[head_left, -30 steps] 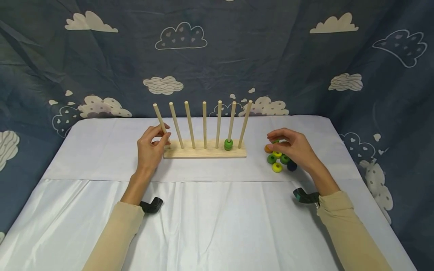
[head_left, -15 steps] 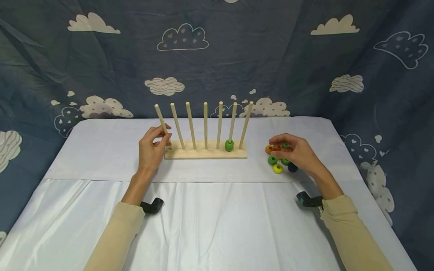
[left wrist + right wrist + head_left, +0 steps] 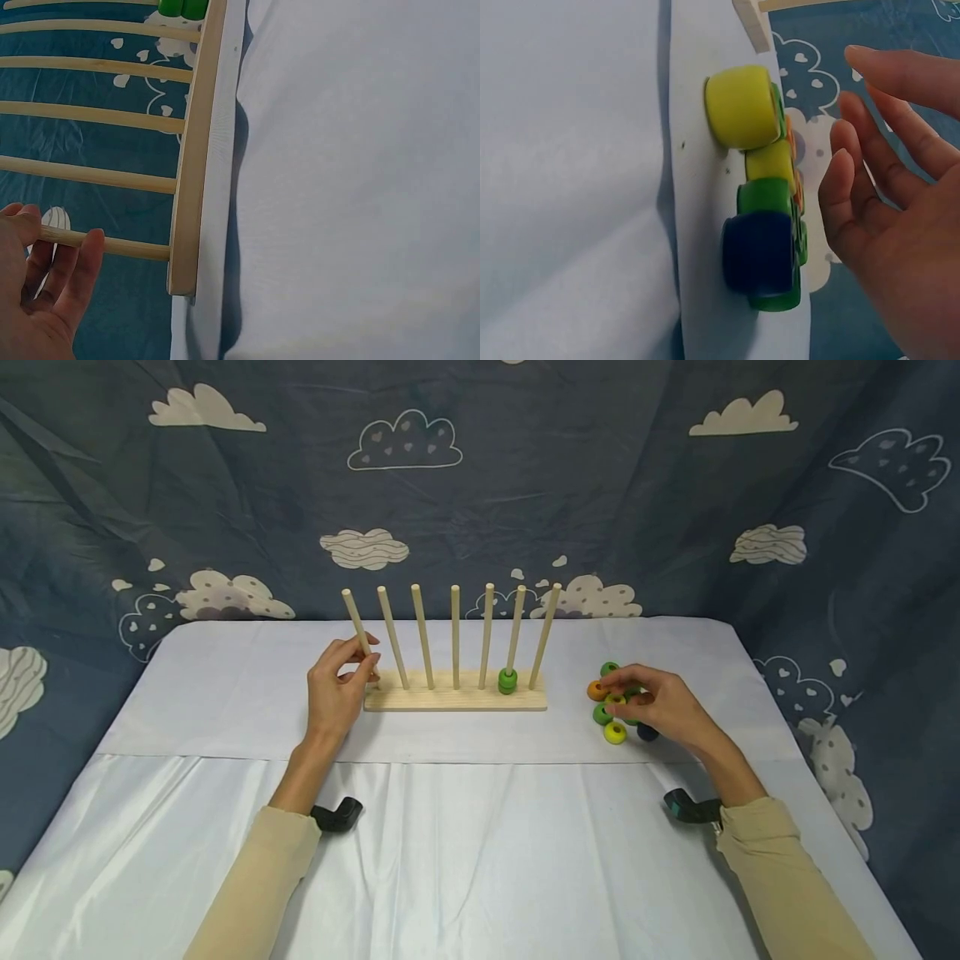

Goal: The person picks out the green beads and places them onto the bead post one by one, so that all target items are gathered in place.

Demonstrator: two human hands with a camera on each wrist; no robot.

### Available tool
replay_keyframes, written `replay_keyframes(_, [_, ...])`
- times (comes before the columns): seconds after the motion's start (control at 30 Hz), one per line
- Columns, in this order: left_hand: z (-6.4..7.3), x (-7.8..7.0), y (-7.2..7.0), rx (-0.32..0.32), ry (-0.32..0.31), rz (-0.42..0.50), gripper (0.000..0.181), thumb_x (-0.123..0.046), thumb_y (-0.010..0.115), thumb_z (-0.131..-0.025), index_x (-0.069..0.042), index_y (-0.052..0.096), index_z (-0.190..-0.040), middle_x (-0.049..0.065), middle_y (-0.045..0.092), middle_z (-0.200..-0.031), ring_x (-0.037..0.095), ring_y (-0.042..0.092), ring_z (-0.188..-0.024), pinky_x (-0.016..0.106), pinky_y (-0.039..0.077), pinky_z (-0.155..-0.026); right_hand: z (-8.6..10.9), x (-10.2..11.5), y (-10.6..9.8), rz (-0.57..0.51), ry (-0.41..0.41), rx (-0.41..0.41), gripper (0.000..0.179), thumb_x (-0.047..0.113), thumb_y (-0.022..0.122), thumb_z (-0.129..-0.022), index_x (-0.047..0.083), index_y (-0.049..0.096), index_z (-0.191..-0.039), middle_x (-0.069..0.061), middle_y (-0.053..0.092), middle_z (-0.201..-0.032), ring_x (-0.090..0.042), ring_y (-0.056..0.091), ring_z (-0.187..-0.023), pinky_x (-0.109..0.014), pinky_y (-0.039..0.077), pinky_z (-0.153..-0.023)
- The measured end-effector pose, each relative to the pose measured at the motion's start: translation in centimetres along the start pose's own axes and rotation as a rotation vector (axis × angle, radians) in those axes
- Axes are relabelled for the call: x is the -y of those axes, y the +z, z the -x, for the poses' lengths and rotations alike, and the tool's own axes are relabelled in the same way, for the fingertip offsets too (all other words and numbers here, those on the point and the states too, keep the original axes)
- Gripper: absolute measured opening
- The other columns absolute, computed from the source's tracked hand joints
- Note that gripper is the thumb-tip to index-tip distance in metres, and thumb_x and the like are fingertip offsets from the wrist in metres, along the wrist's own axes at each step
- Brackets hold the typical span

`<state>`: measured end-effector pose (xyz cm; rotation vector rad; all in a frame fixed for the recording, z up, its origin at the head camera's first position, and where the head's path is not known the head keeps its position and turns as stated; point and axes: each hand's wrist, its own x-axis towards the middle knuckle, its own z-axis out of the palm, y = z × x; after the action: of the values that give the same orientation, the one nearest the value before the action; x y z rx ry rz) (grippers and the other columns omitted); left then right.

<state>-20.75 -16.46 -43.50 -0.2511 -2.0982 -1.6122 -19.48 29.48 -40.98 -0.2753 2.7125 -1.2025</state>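
Note:
A wooden rack with a row of upright pegs stands towards the back of the table. My left hand pinches its leftmost peg between thumb and fingers, low down, as the left wrist view also shows. Two green beads sit stacked on the second peg from the right. My right hand hovers over a cluster of loose beads, its fingers apart and nothing between them. In the cluster are a yellow bead, a dark blue bead, an orange bead and several green ones, partly hidden by the hand.
White cloth covers the table, with a seam running across it in front of the rack. A dark curtain with cloud prints hangs behind and at both sides. Each wrist carries a black camera mount.
My right hand has shifted a little right and towards me over the beads, uncovering a green bead at the back. The left hand keeps its hold on the peg.

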Motion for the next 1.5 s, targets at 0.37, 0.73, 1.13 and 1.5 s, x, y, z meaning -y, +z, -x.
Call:
replay_keyframes(0.37, [0.1, 0.0, 0.0, -0.004, -0.014, 0.015, 0.020, -0.003, 0.074, -0.095, -0.001, 0.075, -0.115, 0.018, 0.064, -0.099, 0.006, 0.068, -0.091, 0.035, 0.071, -0.071, -0.1, -0.8, 0.2, 0.064, -0.041, 0.059, 0.044, 0.007, 0.080, -0.089, 0.004, 0.068, -0.131, -0.018, 0.069, -0.125, -0.027, 0.058, -0.104, -0.014, 0.049, -0.072])
replay_keyframes(0.73, [0.0, 0.2, 0.2, -0.001, -0.013, 0.018, 0.020, -0.004, 0.074, -0.096, -0.002, 0.075, -0.116, 0.018, 0.064, -0.099, 0.006, 0.068, -0.091, 0.035, 0.071, -0.071, -0.3, -1.0, 0.4, 0.125, -0.034, 0.067, 0.043, 0.004, 0.080, -0.089, 0.006, 0.069, -0.130, -0.017, 0.070, -0.123, -0.026, 0.058, -0.102, -0.015, 0.049, -0.071])
replay_keyframes(1.13, [0.0, 0.3, 0.1, -0.003, -0.012, 0.018, 0.020, -0.004, 0.074, -0.096, -0.002, 0.075, -0.116, 0.018, 0.064, -0.099, 0.007, 0.068, -0.090, 0.036, 0.072, -0.071, -0.6, -0.5, 1.0, 0.211, -0.012, 0.041, 0.037, 0.006, 0.080, -0.090, 0.009, 0.072, -0.126, -0.015, 0.070, -0.116, -0.025, 0.059, -0.098, -0.018, 0.049, -0.073])
replay_keyframes(1.5, [0.0, 0.3, 0.1, -0.008, -0.012, 0.021, 0.021, -0.004, 0.074, -0.096, -0.002, 0.076, -0.116, 0.018, 0.064, -0.099, 0.006, 0.068, -0.090, 0.035, 0.071, -0.071, -0.6, -0.2, 1.1, 0.241, -0.015, 0.044, 0.034, 0.007, 0.078, -0.092, 0.009, 0.071, -0.126, -0.014, 0.070, -0.118, -0.025, 0.060, -0.097, -0.017, 0.052, -0.074])
